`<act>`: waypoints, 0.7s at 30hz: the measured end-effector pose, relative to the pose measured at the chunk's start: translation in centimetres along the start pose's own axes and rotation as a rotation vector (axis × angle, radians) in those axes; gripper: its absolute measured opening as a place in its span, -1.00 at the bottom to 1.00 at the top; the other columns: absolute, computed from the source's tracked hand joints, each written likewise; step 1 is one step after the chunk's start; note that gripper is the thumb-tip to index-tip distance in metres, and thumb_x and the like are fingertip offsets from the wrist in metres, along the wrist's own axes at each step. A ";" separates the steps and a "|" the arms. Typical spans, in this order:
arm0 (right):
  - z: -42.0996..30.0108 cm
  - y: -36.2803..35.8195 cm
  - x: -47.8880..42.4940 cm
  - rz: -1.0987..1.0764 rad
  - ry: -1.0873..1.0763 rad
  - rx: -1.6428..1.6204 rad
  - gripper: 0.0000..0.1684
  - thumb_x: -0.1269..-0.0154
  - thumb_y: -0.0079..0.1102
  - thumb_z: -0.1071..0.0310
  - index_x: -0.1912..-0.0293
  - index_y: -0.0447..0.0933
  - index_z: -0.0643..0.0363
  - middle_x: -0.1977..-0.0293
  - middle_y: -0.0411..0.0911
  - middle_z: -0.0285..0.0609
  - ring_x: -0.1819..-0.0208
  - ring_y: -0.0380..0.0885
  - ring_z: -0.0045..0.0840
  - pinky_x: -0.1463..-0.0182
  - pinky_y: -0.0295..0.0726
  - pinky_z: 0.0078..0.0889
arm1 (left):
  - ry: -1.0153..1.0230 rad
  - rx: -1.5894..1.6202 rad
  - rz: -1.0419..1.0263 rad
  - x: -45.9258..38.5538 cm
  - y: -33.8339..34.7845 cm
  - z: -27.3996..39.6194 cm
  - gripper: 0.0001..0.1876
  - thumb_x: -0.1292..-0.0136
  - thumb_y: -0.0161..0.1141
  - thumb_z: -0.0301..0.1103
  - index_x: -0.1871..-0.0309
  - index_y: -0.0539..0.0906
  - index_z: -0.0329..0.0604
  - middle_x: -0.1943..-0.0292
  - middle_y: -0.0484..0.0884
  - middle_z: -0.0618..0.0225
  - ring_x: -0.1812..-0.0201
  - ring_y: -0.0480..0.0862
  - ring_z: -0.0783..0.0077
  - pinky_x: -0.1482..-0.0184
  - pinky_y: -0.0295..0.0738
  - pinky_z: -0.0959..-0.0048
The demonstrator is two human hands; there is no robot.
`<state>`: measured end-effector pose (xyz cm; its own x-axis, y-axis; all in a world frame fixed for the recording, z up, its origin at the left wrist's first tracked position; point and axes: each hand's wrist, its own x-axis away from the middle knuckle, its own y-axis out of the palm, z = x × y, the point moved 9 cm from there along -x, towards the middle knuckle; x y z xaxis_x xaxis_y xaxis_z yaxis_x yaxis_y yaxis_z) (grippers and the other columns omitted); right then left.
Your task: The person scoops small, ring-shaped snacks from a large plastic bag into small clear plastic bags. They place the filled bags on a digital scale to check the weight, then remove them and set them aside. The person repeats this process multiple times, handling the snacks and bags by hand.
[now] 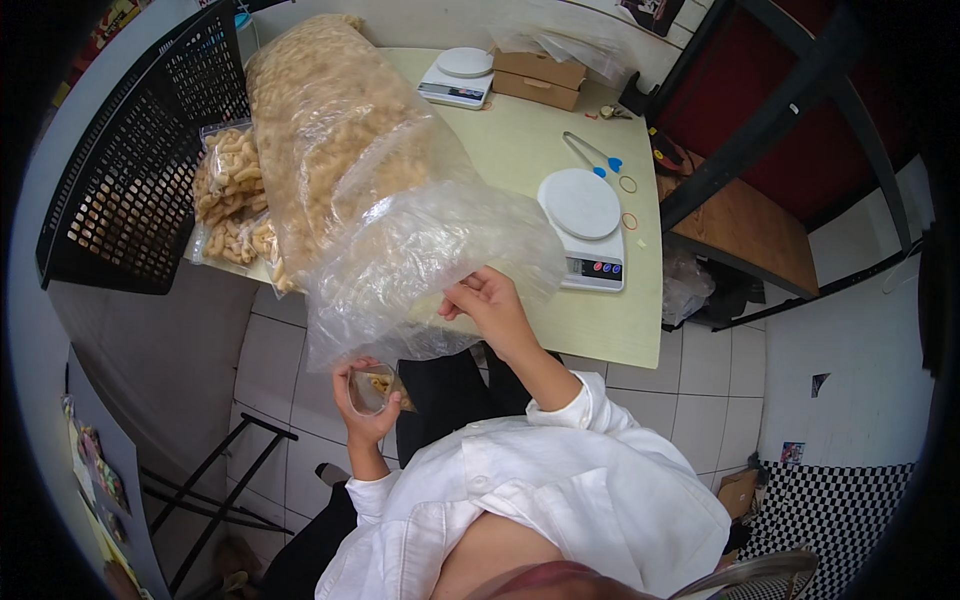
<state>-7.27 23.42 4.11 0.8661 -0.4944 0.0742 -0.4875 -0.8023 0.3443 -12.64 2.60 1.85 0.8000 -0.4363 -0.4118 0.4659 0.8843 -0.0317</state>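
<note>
A large clear plastic bag (337,135) of curled, macaroni-like snack pieces lies on the pale table (622,330), its loose mouth towards me. My right hand (480,300) pinches the edge of that mouth. Below the table's front edge, my left hand (367,397) holds a small clear pouch (371,390) with its top spread round and a few pieces inside. Filled small pouches (229,195) are stacked left of the big bag. A white digital kitchen scale (581,217) stands to the right, its round plate bare.
A black perforated plastic basket (135,165) stands at the left. Towards the back are a second scale (461,71) and cardboard boxes (536,79). Tongs with blue tips (592,154) and rubber bands (628,221) lie near the right edge. A black metal stand (225,480) is on the floor.
</note>
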 end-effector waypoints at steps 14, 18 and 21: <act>-2.2 -6.4 5.5 0.173 -0.106 -0.034 -0.77 -0.27 0.02 0.42 0.11 0.46 0.32 0.34 0.53 -0.18 0.43 0.51 -0.61 0.32 0.51 -0.57 | -0.061 -0.233 -0.186 0.8 5.5 2.9 -0.27 0.29 0.46 -0.32 0.01 0.29 -0.25 0.23 0.49 0.16 0.23 0.54 0.32 0.15 0.45 0.41; -2.9 -7.5 6.5 0.203 -0.101 -0.066 -0.78 -0.28 -0.01 0.41 0.13 0.47 0.32 0.38 0.51 -0.19 0.44 0.51 -0.59 0.32 0.51 -0.56 | -0.084 -0.260 -0.247 1.0 7.2 3.9 -0.30 0.27 0.47 -0.34 0.03 0.31 -0.26 0.23 0.50 0.17 0.24 0.54 0.32 0.16 0.46 0.41; -3.4 -8.1 7.2 0.204 -0.092 -0.106 -0.80 -0.28 -0.01 0.40 0.17 0.48 0.31 0.40 0.51 -0.20 0.45 0.51 -0.59 0.33 0.50 -0.55 | -0.113 -0.294 -0.223 1.2 7.7 4.0 -0.33 0.26 0.46 -0.35 0.05 0.32 -0.27 0.24 0.50 0.18 0.24 0.55 0.32 0.17 0.47 0.42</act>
<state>3.24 27.49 5.06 0.7349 -0.6747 0.0685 -0.6326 -0.6455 0.4280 -6.57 8.21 4.73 0.7355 -0.6244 -0.2630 0.5181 0.7685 -0.3755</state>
